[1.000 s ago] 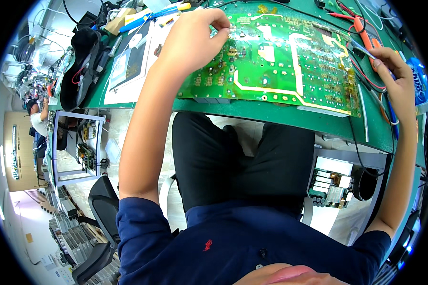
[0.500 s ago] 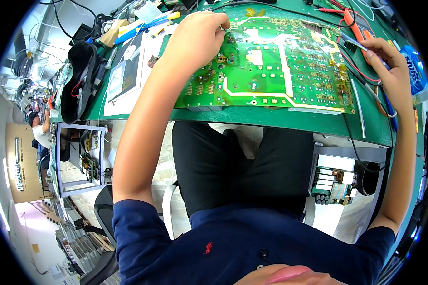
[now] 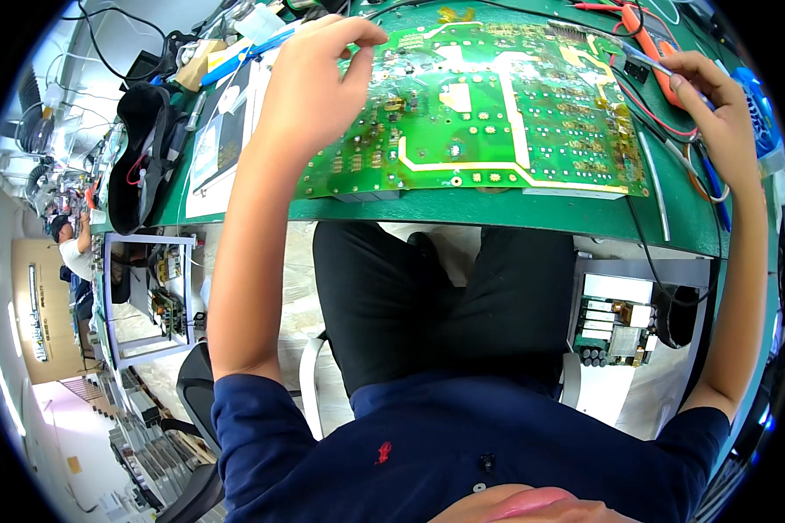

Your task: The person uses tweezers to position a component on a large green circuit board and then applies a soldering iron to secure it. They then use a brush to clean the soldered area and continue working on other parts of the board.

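Observation:
A large green circuit board (image 3: 462, 131) lies on the green bench in front of me, with metal tracks, small parts and amber tape at its right edge. My left hand (image 3: 323, 83) is at the board's far left edge, index finger and thumb curled at the rim; some fingers are hidden. My right hand (image 3: 711, 100), closed, pinches a slim grey-blue tool (image 3: 645, 59) past the board's far right corner. The tool's exact kind is hard to tell. Its tip points toward the board.
Left of the board lie a white sheet (image 3: 211, 166), a black case (image 3: 139, 152) and a blue-handled tool (image 3: 235, 65). An orange meter (image 3: 650, 44) with red and black leads stands at the far right. A thin metal rod (image 3: 656, 187) lies beside the board.
My left hand has moved left, and the board's left side has shifted left with it. My right hand stays in about the same place with the slim tool.

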Demonstrator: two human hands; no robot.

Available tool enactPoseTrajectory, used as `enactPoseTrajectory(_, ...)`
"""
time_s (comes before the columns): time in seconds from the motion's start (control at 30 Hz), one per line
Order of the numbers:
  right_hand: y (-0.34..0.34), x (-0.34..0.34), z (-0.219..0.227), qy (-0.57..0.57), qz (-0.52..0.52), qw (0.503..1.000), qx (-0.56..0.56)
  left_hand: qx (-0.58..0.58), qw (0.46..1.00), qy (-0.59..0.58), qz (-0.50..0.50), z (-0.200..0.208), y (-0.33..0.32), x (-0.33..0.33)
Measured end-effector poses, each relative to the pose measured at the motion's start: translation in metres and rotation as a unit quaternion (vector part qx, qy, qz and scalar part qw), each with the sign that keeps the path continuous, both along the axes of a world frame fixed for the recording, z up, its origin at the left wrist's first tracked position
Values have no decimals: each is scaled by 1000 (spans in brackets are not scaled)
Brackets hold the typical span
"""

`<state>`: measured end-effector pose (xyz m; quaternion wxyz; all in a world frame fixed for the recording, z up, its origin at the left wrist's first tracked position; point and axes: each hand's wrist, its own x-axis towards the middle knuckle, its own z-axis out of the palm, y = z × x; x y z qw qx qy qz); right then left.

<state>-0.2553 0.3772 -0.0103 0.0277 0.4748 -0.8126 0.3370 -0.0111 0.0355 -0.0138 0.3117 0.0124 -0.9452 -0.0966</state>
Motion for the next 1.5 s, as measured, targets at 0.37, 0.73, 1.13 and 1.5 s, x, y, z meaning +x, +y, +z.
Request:
enactPoseTrajectory(0.37,-11,20,27,-100,-115,982,-110,478,809,-194,-282,-55,132,114)
enactPoseTrajectory(0.73,-24,-10,-3,-27,-34,998,-50,453,862,-226,-14,-188,124,170)
enactPoseTrajectory(1.13,-154,-33,-12,19,68,987,142,496,833,-244,-21,-249,118,168)
enactPoseTrajectory(1.5,-198,16,10,2,78,991,109,386,896,-221,-16,-243,98,177)
